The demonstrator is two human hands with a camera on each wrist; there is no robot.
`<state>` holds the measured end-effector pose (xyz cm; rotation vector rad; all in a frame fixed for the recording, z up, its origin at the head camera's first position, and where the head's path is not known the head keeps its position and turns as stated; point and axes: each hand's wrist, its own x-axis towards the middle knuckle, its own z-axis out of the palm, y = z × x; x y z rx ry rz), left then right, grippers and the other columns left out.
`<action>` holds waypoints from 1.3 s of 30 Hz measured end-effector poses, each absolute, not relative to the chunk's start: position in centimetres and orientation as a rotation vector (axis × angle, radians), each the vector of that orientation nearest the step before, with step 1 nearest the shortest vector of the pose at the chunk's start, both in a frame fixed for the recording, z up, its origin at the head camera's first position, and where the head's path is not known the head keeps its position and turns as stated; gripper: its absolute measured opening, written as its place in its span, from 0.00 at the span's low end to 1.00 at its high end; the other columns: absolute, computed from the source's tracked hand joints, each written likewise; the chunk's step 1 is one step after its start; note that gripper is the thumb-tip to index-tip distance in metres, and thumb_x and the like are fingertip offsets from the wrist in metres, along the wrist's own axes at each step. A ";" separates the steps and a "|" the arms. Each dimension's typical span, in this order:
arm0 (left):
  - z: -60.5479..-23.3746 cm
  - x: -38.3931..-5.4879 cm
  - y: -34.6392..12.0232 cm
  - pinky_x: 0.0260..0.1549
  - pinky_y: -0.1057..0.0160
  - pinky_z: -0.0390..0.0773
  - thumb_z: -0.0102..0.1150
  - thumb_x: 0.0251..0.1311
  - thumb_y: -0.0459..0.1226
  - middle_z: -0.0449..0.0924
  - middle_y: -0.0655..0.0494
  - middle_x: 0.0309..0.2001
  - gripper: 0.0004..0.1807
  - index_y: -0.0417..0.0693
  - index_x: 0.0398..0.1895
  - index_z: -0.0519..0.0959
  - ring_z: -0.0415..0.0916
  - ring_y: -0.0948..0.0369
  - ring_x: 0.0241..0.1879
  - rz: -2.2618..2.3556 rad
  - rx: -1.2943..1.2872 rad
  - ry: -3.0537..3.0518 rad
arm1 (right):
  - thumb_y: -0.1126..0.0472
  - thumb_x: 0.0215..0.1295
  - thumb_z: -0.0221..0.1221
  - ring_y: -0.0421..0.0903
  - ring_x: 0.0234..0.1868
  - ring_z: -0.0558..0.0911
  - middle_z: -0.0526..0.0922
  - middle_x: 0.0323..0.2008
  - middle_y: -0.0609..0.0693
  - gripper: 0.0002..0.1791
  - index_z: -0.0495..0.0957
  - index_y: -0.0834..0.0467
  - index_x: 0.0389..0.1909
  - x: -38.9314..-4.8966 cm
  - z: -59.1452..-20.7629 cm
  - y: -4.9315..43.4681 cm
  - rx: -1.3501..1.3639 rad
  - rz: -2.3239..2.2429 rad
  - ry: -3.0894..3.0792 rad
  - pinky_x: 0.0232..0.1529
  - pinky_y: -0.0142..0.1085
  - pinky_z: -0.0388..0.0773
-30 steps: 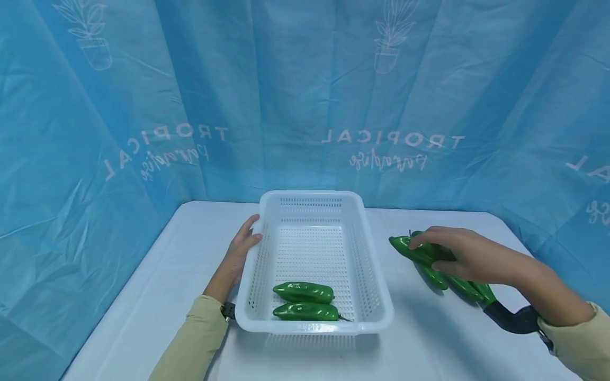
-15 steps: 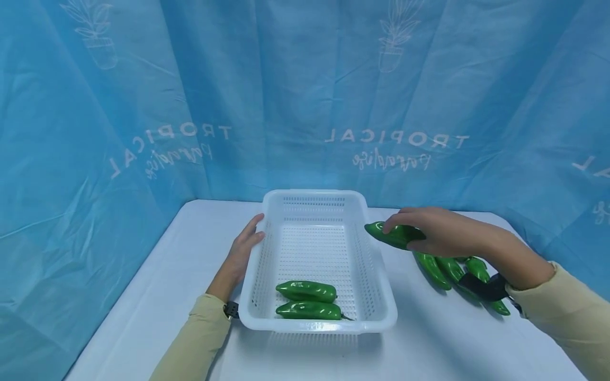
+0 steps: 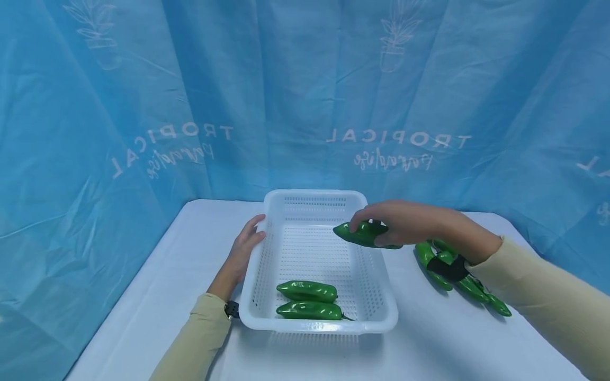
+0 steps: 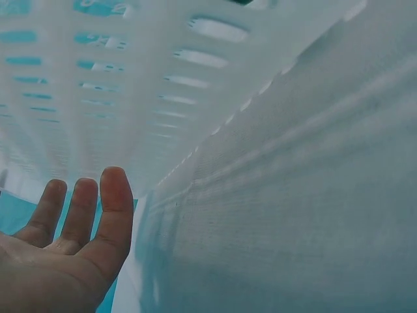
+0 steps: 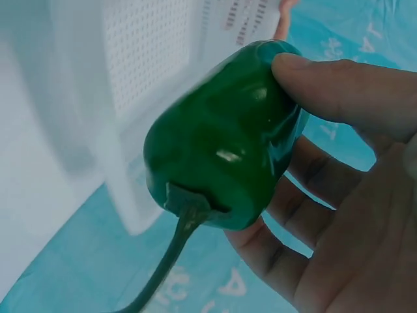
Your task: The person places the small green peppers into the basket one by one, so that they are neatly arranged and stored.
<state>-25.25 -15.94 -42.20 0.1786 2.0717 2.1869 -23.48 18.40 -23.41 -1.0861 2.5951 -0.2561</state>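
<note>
My right hand (image 3: 395, 219) pinches a glossy green pepper (image 3: 364, 235) between thumb and fingers, over the right side of the white plastic basket (image 3: 316, 326). In the right wrist view the pepper's stem end faces the camera, its long stem (image 5: 171, 251) hanging down and left. Two more green peppers, an upper one (image 3: 307, 291) and a lower one (image 3: 310, 310), lie side by side at the basket's near end. My left hand (image 3: 241, 247) rests at the basket's left rim; in the left wrist view its fingers (image 4: 116, 202) extend up beside the slotted wall.
Several green peppers (image 3: 472, 289) lie in a loose pile on the white tabletop (image 3: 419, 328) right of the basket, partly hidden by my right forearm and a black wrist strap (image 3: 448, 269). A blue printed curtain (image 3: 305, 106) surrounds the table at the back and sides.
My right hand has lifted a pepper off the pile and carried it left, from the table to over the basket. The left hand has stayed at the rim.
</note>
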 end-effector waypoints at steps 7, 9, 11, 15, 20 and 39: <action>-42.3 -25.4 -16.1 0.49 0.49 0.84 0.45 0.72 0.44 0.63 0.47 0.71 0.30 0.66 0.75 0.54 0.71 0.42 0.62 2.235 0.180 2.066 | 0.69 0.62 0.61 0.45 0.47 0.77 0.81 0.53 0.46 0.23 0.78 0.45 0.55 -24.6 -24.2 14.3 -1.184 -0.209 2.515 0.48 0.40 0.80; -42.4 -25.5 -16.0 0.50 0.49 0.84 0.46 0.72 0.44 0.63 0.48 0.71 0.30 0.66 0.75 0.54 0.71 0.42 0.63 2.242 0.178 2.055 | 0.70 0.62 0.61 0.44 0.47 0.77 0.81 0.53 0.44 0.24 0.78 0.45 0.55 -24.8 -24.6 13.3 -1.210 -0.208 2.489 0.47 0.39 0.79; -42.4 -25.6 -16.0 0.50 0.49 0.83 0.46 0.72 0.44 0.62 0.48 0.71 0.29 0.66 0.75 0.55 0.71 0.42 0.63 2.235 0.172 2.052 | 0.70 0.62 0.61 0.44 0.46 0.77 0.81 0.52 0.44 0.23 0.78 0.45 0.55 -25.1 -25.1 12.5 -1.238 -0.216 2.467 0.46 0.38 0.79; -42.4 -25.7 -15.9 0.51 0.48 0.83 0.45 0.73 0.44 0.61 0.49 0.72 0.28 0.67 0.74 0.55 0.70 0.41 0.64 2.209 0.165 2.064 | 0.69 0.62 0.62 0.43 0.48 0.78 0.82 0.53 0.44 0.23 0.78 0.46 0.56 -25.3 -26.1 10.7 -1.306 -0.235 2.436 0.49 0.39 0.79; -42.6 -25.9 -15.8 0.54 0.47 0.82 0.43 0.74 0.46 0.60 0.49 0.73 0.28 0.67 0.75 0.55 0.69 0.41 0.66 2.185 0.177 2.087 | 0.69 0.61 0.63 0.43 0.49 0.79 0.83 0.54 0.44 0.24 0.78 0.46 0.56 -25.6 -26.5 9.0 -1.349 -0.247 2.423 0.52 0.40 0.80; -42.7 -25.9 -15.7 0.55 0.46 0.82 0.43 0.74 0.45 0.60 0.50 0.73 0.28 0.69 0.75 0.54 0.69 0.42 0.66 2.210 0.170 2.057 | 0.69 0.63 0.62 0.44 0.52 0.79 0.80 0.58 0.47 0.24 0.77 0.45 0.58 -26.9 -28.1 8.6 -1.207 -0.277 2.395 0.54 0.42 0.80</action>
